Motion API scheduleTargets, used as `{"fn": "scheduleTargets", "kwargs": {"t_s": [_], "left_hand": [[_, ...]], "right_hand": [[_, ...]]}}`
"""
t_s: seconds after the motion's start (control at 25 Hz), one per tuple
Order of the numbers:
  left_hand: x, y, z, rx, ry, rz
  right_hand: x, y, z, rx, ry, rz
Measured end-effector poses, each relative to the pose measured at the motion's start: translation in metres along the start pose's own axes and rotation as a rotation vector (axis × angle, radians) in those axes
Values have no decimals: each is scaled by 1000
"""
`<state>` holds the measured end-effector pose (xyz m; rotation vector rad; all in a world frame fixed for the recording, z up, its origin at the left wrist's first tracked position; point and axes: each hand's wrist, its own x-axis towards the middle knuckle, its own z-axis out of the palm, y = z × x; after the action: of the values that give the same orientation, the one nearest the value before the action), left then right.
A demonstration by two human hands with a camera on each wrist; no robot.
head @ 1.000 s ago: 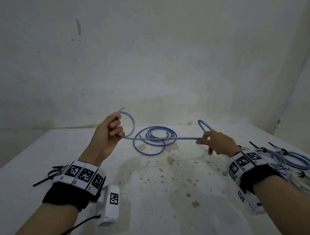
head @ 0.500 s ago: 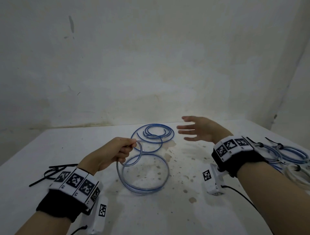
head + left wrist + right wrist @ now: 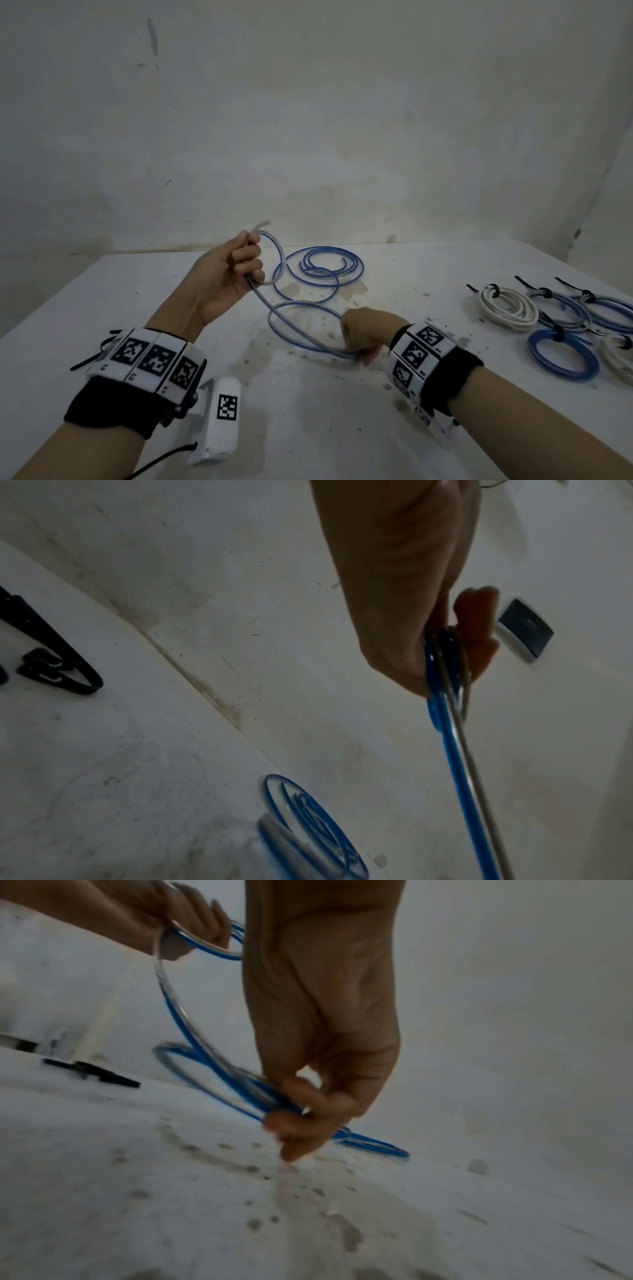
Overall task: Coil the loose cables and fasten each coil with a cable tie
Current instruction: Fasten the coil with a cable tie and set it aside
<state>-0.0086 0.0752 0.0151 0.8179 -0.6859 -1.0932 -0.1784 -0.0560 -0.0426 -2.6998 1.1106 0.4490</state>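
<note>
Left hand: the left hand (image 3: 228, 270) is raised above the surface (image 3: 102, 308), fingers curled round the blue cable (image 3: 301, 329) near its free end, with one small loop gathered in the fist; half a second ago it sat lower, by a wide loop.
Right hand: the right hand (image 3: 364, 330), which was spread and empty in the air half a second ago, is now down at the surface, thumb and fingers pinching the near side of the wide loop.
Cable: one stretch runs taut-ish from the left fist down to the right pinch; the rest lies in loose turns farther back on the surface, uncoiled.
Meaning: judging by this, a second turn is about to be carried up to the left fist; the coil has hardly begun.
Done coils: the tied coils (image 3: 561, 318) lie at the right.
Ties: spare cable ties (image 3: 51, 653) lie at the left, untouched for this cable.
</note>
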Motion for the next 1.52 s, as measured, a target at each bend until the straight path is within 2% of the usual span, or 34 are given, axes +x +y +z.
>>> {"fn": "scheduleTargets", "kwargs": {"t_s": [0.12,0.16,0.2,0.28,0.32,0.44,0.52,0.56,0.64,0.72,0.76,0.8,0.84,0.92,0.96,1.08,1.16,1.2,1.28,1.4,1.48,1.52], "left_hand": [[-7,-17,2,197,-45,-171],[-7,-26,3,272,-75,-240],[-7,-34,4,343,-115,-298],[-4,-44,9,439,-207,-351],[0,-45,13,467,-247,-350],[9,-40,28,606,-322,-314],[13,-41,36,750,-339,-320],[14,-42,40,809,-331,-331],[17,-50,44,835,-242,-327],[23,-58,44,733,-67,-261],[28,-61,43,653,25,-213],[33,-63,42,564,99,-166],[39,-64,39,476,156,-122],[49,-62,34,317,231,-45],[51,-62,31,241,254,-16],[49,-62,19,23,204,42],[44,-58,11,-104,105,66],[43,-52,8,-157,74,91],[43,-37,2,-245,49,156],[44,-13,1,-228,81,236],[41,-3,6,-283,62,263],[39,1,8,-341,45,274]], "right_hand": [[15,28,-14,421,448,194],[15,35,-25,688,592,177],[13,38,-37,975,658,115],[-2,35,-56,1378,599,-33],[-12,30,-63,1440,521,-107],[-28,10,-74,1355,313,-317],[-30,-4,-78,1319,279,-405],[-31,-12,-80,1268,337,-436],[-27,-25,-84,1048,577,-465],[-28,-36,-88,813,826,-429],[-30,-40,-90,802,861,-431],[-34,-42,-93,904,825,-452],[-40,-44,-97,1093,727,-473],[-53,-44,-104,1544,413,-533],[-59,-43,-106,1701,305,-560],[-63,-34,-115,1932,236,-598],[-63,-27,-116,1869,222,-605],[-62,-21,-114,1756,217,-617],[-61,-7,-104,1400,179,-644],[-54,3,-78,785,59,-646],[-48,-1,-59,533,-3,-608],[-43,-1,-51,407,16,-580]]}}
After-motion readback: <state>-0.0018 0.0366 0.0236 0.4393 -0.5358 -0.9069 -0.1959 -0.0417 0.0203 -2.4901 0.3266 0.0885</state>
